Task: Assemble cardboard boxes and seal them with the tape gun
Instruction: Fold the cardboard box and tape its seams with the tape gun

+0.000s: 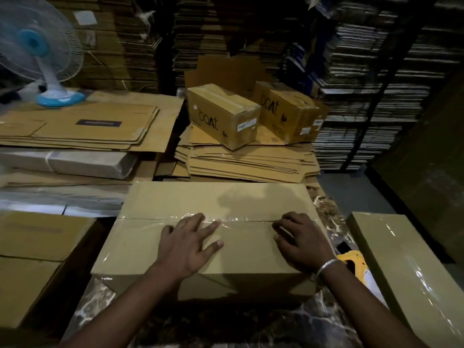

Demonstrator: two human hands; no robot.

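A: Where's the box (208, 237)?

B: Dead centre in front of you, on the marbled top (326, 320). Long axis runs L–R; taped seam (150, 218) follows it.

A: Hands?

B: Both on the lid. Your left hand (187, 243) lies flat, fingers spread, tips on the tape mid-seam. Your right hand (302, 241) has fingers bent, tips pressing near the seam's right end.

A: Tape gun?

B: Prob. that yellow thing (352, 263) just behind your right wrist, so right hand's nearer.

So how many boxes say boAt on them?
2. One boAt box sits on the flat cardboard stack behind the hands; the other is just right of it. More may be hidden.
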